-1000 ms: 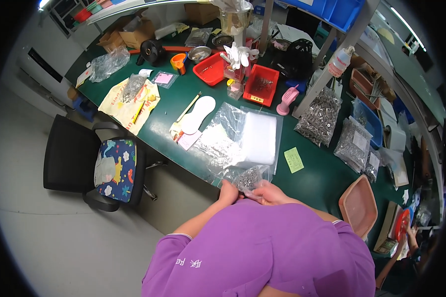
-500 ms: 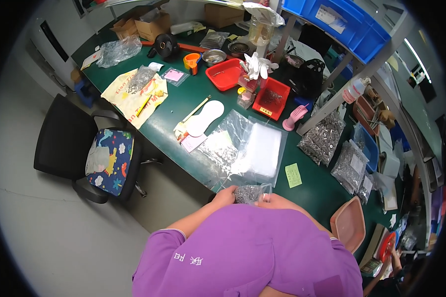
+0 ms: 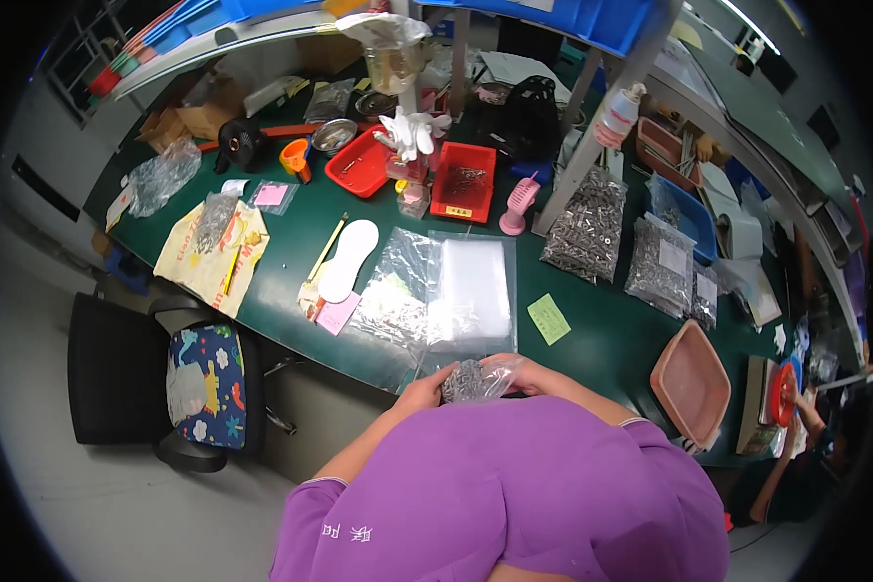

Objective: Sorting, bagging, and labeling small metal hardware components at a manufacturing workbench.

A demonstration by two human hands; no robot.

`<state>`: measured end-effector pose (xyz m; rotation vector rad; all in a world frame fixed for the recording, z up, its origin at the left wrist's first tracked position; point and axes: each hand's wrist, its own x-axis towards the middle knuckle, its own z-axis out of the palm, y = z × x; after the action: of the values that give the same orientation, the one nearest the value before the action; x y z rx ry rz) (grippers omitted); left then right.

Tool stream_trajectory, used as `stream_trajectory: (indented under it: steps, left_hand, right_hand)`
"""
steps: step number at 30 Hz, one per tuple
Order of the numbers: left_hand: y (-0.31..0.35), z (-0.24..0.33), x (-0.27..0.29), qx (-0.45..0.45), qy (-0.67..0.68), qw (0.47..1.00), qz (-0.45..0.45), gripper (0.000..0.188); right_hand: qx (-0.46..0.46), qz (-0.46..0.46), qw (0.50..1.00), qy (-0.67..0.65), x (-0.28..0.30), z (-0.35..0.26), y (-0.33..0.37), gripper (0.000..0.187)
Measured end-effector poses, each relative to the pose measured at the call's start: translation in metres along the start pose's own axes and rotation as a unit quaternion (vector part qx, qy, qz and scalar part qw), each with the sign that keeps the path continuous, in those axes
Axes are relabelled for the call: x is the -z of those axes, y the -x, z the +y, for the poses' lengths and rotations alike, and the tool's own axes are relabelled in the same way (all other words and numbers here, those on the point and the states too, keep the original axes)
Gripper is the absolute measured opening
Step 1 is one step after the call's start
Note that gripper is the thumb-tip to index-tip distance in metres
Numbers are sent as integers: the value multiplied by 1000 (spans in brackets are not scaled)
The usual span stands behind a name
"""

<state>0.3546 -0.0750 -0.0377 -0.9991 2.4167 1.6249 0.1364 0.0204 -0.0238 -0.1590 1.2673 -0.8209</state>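
Close to my body, at the near edge of the green table (image 3: 611, 359), I hold a clear plastic bag (image 3: 468, 382) of small grey metal parts. My left hand (image 3: 425, 392) is closed on its left side. My right hand (image 3: 531, 376) grips the clear upper part at its right. Just beyond the bag lie a stack of clear plastic bags (image 3: 475, 291) and a loose clear bag (image 3: 396, 296). A green paper slip (image 3: 549, 319) lies to their right. A white insole-shaped piece (image 3: 349, 260) and a pink slip (image 3: 339, 313) lie to the left.
Filled bags of metal parts (image 3: 584, 228) stand at the right, by a metal post. An orange-pink tray (image 3: 691, 383) sits nearer. Red trays (image 3: 464, 182), a pink brush-like thing (image 3: 520, 206) and a black fan (image 3: 241, 145) stand farther back. A chair (image 3: 116, 373) is at left; a co-worker's arm (image 3: 781, 456) shows at right.
My view has swung, so the table's things sit differently in the picture. The bag of metal parts has tilted in my hands, its clear end now up toward my right hand.
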Motion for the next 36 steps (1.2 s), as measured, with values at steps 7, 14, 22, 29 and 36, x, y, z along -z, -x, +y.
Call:
stream_trajectory:
  steps: [7, 14, 22, 29, 36]
  left_hand:
    - [-8, -19, -17, -28, 173, 984, -30, 56]
    - [-44, -18, 4, 63, 439, 863, -241, 51]
    - [-55, -21, -16, 177, 245, 950, -77, 43]
    - [-48, -13, -24, 110, 50, 992, 34, 50]
    - [-31, 2, -33, 123, 29, 989, 75, 41]
  right_hand:
    - [-22, -38, 997, -57, 22, 9, 2, 30]
    - [78, 16, 979, 186, 17, 18, -19, 32]
    - [42, 46, 961, 268, 26, 24, -38, 28]
    - [192, 140, 918, 317, 28, 47, -41, 22]
    - [118, 212, 888, 391, 17, 51, -17, 30]
